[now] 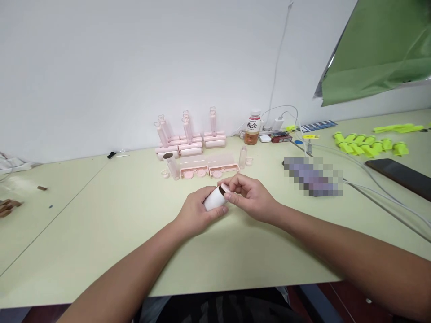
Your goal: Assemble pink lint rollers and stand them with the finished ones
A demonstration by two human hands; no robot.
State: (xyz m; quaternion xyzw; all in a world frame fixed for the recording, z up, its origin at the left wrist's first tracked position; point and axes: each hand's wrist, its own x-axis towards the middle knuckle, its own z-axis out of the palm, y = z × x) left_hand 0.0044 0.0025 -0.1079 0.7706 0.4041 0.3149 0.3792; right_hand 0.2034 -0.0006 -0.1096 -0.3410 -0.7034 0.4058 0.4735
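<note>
My left hand [194, 210] is wrapped round a white tube [214, 200] that tilts up to the right. Its upper end is open and looks dark brown inside. At that end my right hand [251, 196] pinches a small pale pink disc-like cap [226, 186] between thumb and fingers, against the rim. Whether the cap is seated cannot be made out. Just beyond lie two pink trays with round discs, the left tray [194, 173] and the right tray [224, 169]. A clear pinkish tube [172, 167] and a slimmer clear tube [243, 157] stand on either side.
Several pink pieces with heart-topped wands [187, 130] stand along the wall. A drink bottle [252, 128] is right of them. Blurred phone-like item [313, 177], black phone [400, 177], white cables [360, 161] and yellow-green parts [365, 146] lie right; brown pieces [8, 206] lie left.
</note>
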